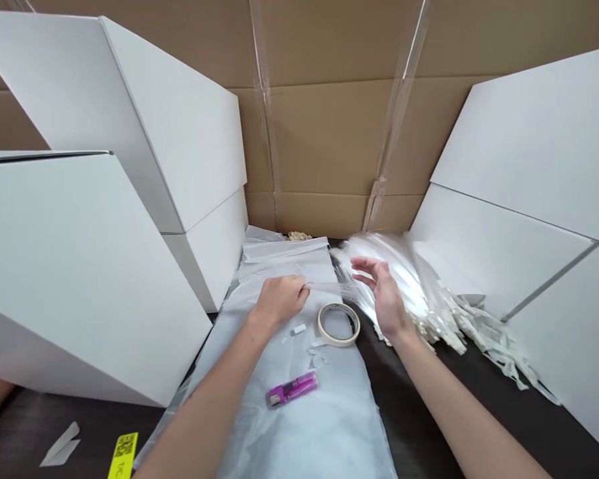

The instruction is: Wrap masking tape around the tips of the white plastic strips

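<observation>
1. From my remote seat, L hand [283,297] has fingers closed on a thin clear plastic strip [327,287]
2. R hand [388,303] open, fingers loosely curled by shiny clear plastic pile [406,271]; can't tell if touching strip
3. Strip runs btwn hands, near round cream tape roll [340,342]

Your left forearm [229,392] angled forward and inward from the lower left, and your left hand [281,297] was clenched in a fist. Your right forearm [446,402] slanted in from the lower right, your right hand [388,303] apart from the other, its fingers [365,263] loosely bent and pointing leftward.
</observation>
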`<state>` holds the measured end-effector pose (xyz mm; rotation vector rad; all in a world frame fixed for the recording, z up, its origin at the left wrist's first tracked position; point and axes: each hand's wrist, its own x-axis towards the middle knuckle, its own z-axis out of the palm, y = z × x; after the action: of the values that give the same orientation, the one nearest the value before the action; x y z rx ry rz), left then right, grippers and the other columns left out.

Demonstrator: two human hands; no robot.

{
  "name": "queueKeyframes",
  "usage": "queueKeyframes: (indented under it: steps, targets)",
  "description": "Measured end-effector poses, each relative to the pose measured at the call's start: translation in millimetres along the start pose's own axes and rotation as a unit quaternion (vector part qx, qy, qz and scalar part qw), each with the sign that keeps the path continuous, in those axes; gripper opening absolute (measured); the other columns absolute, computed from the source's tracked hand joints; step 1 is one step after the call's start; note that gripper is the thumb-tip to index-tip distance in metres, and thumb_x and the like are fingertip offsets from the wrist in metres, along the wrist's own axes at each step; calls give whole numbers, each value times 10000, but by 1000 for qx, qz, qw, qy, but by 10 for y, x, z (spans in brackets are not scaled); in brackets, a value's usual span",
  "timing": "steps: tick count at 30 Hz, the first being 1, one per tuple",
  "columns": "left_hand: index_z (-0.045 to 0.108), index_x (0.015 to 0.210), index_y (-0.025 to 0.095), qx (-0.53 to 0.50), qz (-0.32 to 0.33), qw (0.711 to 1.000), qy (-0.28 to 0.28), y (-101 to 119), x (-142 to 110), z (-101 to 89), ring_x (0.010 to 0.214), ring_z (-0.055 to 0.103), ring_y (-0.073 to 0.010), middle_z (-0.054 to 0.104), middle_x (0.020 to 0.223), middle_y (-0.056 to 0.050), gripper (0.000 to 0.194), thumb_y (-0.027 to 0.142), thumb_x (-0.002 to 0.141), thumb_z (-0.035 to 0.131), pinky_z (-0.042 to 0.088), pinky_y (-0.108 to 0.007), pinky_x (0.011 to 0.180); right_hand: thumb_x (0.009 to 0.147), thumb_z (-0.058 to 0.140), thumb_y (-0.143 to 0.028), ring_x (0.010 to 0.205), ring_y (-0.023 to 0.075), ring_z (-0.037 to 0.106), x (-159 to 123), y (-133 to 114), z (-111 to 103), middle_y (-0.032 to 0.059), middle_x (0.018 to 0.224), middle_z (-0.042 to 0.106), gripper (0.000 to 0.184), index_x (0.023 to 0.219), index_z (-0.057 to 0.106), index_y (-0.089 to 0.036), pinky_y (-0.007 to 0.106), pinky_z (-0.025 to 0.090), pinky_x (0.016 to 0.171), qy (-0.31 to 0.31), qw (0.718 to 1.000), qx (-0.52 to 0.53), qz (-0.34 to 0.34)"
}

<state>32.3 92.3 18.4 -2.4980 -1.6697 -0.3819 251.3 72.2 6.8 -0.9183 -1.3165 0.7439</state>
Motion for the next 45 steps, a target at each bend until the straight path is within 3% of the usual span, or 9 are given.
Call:
queueKeyframes:
  steps: [3, 8, 12, 20, 26, 31, 36, 42, 45]
  targets:
    - [627, 800, 184, -3, 0, 1000, -10, 27, -39, 30, 748, 664, -206, 718, 833, -66, 323, 310, 981, 391, 298, -299, 586, 1034, 276, -569, 1254, 276, 537, -93, 74, -32, 132, 1329, 601, 517, 1264, 573, -214, 477, 452, 1053, -50, 982, -172, -66]
    - [698, 836, 187, 5, -11, 1000, -9, 98, -97, -23, 770, 688, -244, 728, 808, -95, 394, 360, 983, 376, 378, -314, 633, 982, 512, -518, 1182, 311, 560, -152, 96, 37, 157, 1269, 643, 525, 1349, 533, -142, 431, 407, 997, -174, 833, -471, -231]
    - [704, 788, 191, 15, -22, 1000, -4, 89, -138, -91, 749, 692, -265, 727, 779, -93, 380, 348, 949, 398, 390, -336, 621, 1057, 411, -325, 836, 229, 598, -143, 105, 82, 73, 836, 686, 309, 959, 662, -173, 357, 365, 760, -182, 752, -570, -277]
    - [640, 895, 189, 1, 34, 999, 0, 192, -215, -49, 778, 698, -245, 736, 864, -76, 196, 278, 898, 466, 407, -320, 624, 1062, 407, -282, 691, 183, 525, -189, 64, 101, 39, 696, 616, 370, 746, 577, -191, 332, 308, 657, -176, 726, -580, -327]
    - [670, 858, 191, 14, 24, 999, -32, 225, -194, 23, 784, 699, -257, 737, 851, -87, 204, 266, 874, 481, 443, -331, 657, 1049, 397, -499, 729, 199, 604, -232, 82, 17, 59, 788, 682, 418, 887, 637, -197, 330, 313, 614, -201, 758, -546, -297]
    - [672, 871, 192, 5, 16, 999, -38, 172, -198, 20, 807, 699, -249, 738, 872, -85, 232, 300, 907, 470, 444, -325, 674, 1077, 339, -432, 707, 188, 604, -233, 121, 8, 57, 761, 680, 443, 829, 629, -207, 331, 292, 591, -209, 769, -533, -284]
    - [602, 952, 209, -41, 115, 992, -23, 130, -230, -2, 835, 690, -218, 732, 926, -44, 288, 457, 972, 457, 392, -305, 627, 1083, 289, -407, 730, 191, 594, -230, 113, 39, 53, 739, 643, 471, 776, 581, -202, 329, 320, 608, -203, 782, -531, -254]
    - [555, 933, 200, -11, 107, 993, -40, 104, -185, 5, 793, 685, -196, 721, 889, -38, 350, 405, 1058, 299, 331, -301, 589, 1047, 291, -546, 966, 230, 641, -179, 90, 19, 87, 1049, 687, 457, 1093, 613, -225, 369, 511, 811, -102, 963, -240, -69]
    - [549, 934, 197, -6, 94, 995, -33, 99, -175, 14, 797, 687, -202, 724, 898, -44, 348, 395, 1061, 293, 324, -304, 587, 1042, 217, -579, 1083, 239, 623, -166, 110, 52, 116, 1205, 642, 525, 1185, 579, -226, 413, 554, 901, -9, 999, -45, -11]
